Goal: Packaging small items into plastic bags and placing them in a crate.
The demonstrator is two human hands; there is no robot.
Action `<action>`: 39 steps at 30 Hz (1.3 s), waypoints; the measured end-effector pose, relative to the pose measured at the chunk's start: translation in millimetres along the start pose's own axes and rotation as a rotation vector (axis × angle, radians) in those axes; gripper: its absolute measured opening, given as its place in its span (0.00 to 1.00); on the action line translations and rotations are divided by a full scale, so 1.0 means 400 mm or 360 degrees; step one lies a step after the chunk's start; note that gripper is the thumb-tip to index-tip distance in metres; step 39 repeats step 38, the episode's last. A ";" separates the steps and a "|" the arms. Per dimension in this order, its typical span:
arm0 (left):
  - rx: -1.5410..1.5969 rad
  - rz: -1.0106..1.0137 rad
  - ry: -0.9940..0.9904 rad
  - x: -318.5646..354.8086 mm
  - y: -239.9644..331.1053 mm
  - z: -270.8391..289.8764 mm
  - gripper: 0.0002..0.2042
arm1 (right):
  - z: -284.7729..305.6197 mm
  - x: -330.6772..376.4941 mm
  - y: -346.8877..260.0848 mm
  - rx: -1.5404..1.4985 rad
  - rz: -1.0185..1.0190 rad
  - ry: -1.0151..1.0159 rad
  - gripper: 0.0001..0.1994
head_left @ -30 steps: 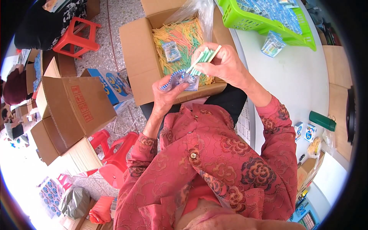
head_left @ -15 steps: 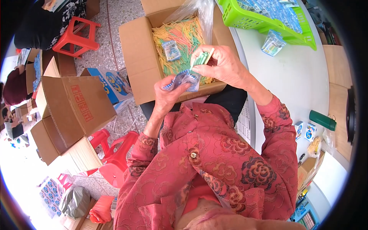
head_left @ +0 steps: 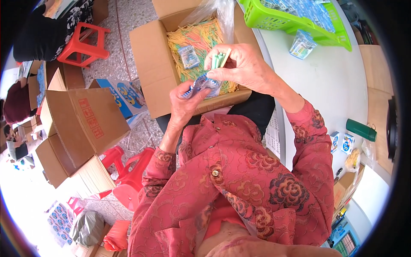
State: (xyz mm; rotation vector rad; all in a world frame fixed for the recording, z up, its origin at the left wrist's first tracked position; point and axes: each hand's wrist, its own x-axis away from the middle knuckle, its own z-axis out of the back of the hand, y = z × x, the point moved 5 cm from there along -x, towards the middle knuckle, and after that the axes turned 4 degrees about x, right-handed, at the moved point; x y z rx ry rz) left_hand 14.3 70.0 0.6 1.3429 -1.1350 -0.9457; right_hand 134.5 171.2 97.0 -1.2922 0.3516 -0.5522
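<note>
My left hand (head_left: 185, 104) pinches a small clear plastic packet (head_left: 199, 87) with a blue-and-white striped edge, its mouth spread apart. Just above that mouth, my right hand (head_left: 246, 67) grips a small bunch of thin pale green and yellow sticks (head_left: 219, 60); their upper ends fan out past the fingers. Whether their lower ends are inside the packet I cannot tell. Both hands are over an open cardboard box (head_left: 150, 60) of loose yellow, green and pink sticks (head_left: 201, 34). A filled packet (head_left: 189, 56) lies on those sticks.
On the white table (head_left: 325, 85) at right stand a green basket (head_left: 278, 25) of packets, one loose packet (head_left: 302, 45), a green bottle (head_left: 361, 129) and small boxes (head_left: 347, 143). Left are another carton (head_left: 87, 120), red stools (head_left: 129, 184) and a red stool (head_left: 85, 45) beside a seated person.
My right hand has shifted slightly left with the sticks, closer over the packet. The packet's mouth looks wider than before, and my left hand still holds it.
</note>
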 end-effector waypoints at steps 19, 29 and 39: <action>0.0575 -0.0019 0.0069 -0.011 0.014 -0.026 0.12 | 0.051 0.030 -0.013 0.0181 0.0313 0.0506 0.09; 0.0690 -0.0093 0.0169 -0.019 0.030 -0.037 0.14 | 0.044 0.092 0.055 0.0051 0.0054 0.0503 0.09; 0.0444 -0.0053 0.0286 -0.031 -0.003 -0.019 0.14 | 0.213 0.201 0.143 -0.0300 0.0094 0.1001 0.12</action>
